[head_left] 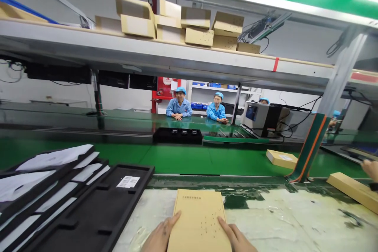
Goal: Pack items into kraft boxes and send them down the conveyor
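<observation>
A flat tan cardboard box (198, 220) lies lengthwise on the worn white mat in front of me. My left hand (161, 236) grips its left edge, thumb on top. My right hand (236, 237) grips its right edge in the same way. Both hands are cut off by the bottom of the view. The box lid carries a line of small print near its far end.
Black moulded trays (97, 208), some holding white sheets, are stacked at left. A green conveyor (189, 159) runs across, carrying a tan box (281, 158). Another long box (352, 189) and someone's hand (371, 169) sit far right. Across the line sit people in blue caps (178, 104).
</observation>
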`<state>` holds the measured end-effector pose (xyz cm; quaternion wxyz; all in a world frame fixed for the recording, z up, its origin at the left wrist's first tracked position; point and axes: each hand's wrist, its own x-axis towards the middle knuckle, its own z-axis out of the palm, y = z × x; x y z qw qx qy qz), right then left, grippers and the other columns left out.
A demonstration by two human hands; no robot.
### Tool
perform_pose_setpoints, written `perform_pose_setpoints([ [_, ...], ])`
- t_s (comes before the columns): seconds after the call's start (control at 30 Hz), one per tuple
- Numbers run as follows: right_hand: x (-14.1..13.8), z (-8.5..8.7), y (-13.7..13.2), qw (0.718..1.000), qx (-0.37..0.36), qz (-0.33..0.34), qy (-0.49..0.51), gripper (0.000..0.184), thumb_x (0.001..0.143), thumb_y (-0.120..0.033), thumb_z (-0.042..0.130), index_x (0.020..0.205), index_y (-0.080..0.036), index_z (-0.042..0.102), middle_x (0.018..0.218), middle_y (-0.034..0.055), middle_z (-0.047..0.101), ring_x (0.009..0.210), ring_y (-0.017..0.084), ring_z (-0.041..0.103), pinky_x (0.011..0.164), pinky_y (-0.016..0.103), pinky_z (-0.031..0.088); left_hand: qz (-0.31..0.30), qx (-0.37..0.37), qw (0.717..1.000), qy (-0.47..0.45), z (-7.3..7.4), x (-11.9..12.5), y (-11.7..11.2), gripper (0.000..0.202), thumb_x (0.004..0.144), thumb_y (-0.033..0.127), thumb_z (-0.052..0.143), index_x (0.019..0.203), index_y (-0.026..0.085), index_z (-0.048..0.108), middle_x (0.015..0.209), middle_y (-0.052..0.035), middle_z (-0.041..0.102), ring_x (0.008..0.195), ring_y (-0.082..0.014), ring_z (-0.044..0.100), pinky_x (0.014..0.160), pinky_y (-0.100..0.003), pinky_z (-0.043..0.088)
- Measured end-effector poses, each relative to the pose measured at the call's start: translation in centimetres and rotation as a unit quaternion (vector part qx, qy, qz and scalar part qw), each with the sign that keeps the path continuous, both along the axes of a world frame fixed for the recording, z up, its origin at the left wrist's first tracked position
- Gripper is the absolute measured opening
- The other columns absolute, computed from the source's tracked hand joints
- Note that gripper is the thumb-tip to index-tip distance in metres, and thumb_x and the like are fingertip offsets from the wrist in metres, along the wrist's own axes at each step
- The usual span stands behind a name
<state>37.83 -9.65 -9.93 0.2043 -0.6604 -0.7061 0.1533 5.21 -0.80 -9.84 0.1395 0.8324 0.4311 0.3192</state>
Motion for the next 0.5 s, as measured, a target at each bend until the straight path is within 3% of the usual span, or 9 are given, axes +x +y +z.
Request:
perform_pose_setpoints([
  [0.07,-0.2,0.9,0.3,1.000,0.008,0.027,0.010,0.088,0.069,-0.025,0.056,0.153,-0.035,0.032,0.123,0.0075,0.060,0.098,0.027,0.067,0.075,0.028,0.053,-0.030,-0.067,0.997,-0.010,0.9,0.4,-0.1,0.088,0.070,0.023,0.067,0.151,0.027,0.035,0.137,-0.0062,0.060,0.119,-0.0260,0.061,0.098,-0.030,0.051],
  [0.13,-0.5,3.3,1.1,0.995,0.069,0.046,0.051,0.080,0.070,-0.024,0.054,0.149,-0.030,0.040,0.128,0.0076,0.059,0.107,0.028,0.064,0.090,0.031,0.049,-0.032,-0.123,0.992,-0.016,3.8,0.8,0.0,0.081,0.075,0.014,0.054,0.151,0.027,0.031,0.139,-0.0045,0.059,0.121,-0.0215,0.059,0.100,-0.027,0.047],
  [0.23,-1.0,7.6,3.4,0.983,0.136,0.006,0.126,0.040,0.090,-0.033,0.042,0.124,-0.023,0.059,0.116,0.0083,0.067,0.106,0.026,0.064,0.092,0.030,0.046,0.021,-0.120,0.992,0.007,9.2,1.5,1.0,0.060,0.085,0.014,0.040,0.143,0.030,0.041,0.112,-0.0027,0.072,0.101,-0.0212,0.067,0.085,-0.028,0.048],
  [0.3,-1.6,9.9,5.4,0.984,0.115,-0.041,0.132,0.040,0.098,-0.045,0.034,0.110,-0.021,0.063,0.099,0.0091,0.071,0.092,0.026,0.067,0.080,0.029,0.047,0.090,-0.103,0.989,0.060,12.2,2.0,2.2,0.045,0.097,0.024,0.030,0.137,0.024,0.048,0.096,-0.0084,0.074,0.089,-0.0269,0.069,0.076,-0.033,0.047],
  [0.4,-2.6,11.9,7.9,0.991,0.077,-0.066,0.090,0.045,0.100,-0.053,0.034,0.106,-0.020,0.064,0.091,0.0101,0.072,0.084,0.026,0.068,0.070,0.027,0.045,0.145,-0.104,0.977,0.115,14.5,2.2,4.2,0.041,0.099,0.034,0.030,0.114,0.015,0.064,0.088,-0.0156,0.072,0.083,-0.0319,0.068,0.070,-0.035,0.044],
  [0.5,-3.1,12.8,8.8,0.992,0.096,-0.071,0.050,0.042,0.099,-0.054,0.037,0.106,-0.022,0.064,0.082,0.0063,0.069,0.076,0.023,0.066,0.063,0.025,0.040,0.126,-0.095,0.983,0.089,15.4,1.4,5.2,0.036,0.096,0.036,0.038,0.086,0.018,0.067,0.089,-0.0127,0.071,0.083,-0.0290,0.066,0.069,-0.033,0.041],
])
